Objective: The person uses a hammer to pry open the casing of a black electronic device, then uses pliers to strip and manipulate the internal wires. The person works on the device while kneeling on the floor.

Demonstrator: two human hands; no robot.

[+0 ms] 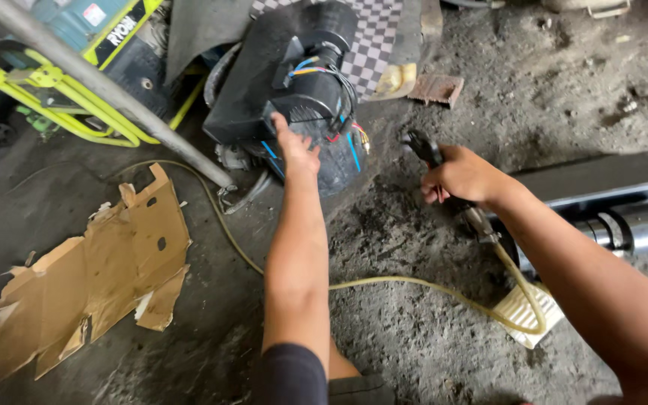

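A black motor-like unit [279,82] with coloured wires lies on the dirty floor ahead of me. My left hand [294,150] reaches out with fingers apart and rests against its dark rounded lower part. My right hand [460,175] is closed around the handle of a black air blow gun [423,148], its nozzle pointing toward the unit. A yellowish hose [414,283] runs from the gun's base, loops under my right forearm and trails left across the floor.
Torn cardboard [91,274] lies at the left. A grey metal bar [106,88] slants across a yellow-green framed machine [54,82]. A metal cylinder and dark casing [624,217] sit at right. A checkered sheet [373,45] lies behind the unit.
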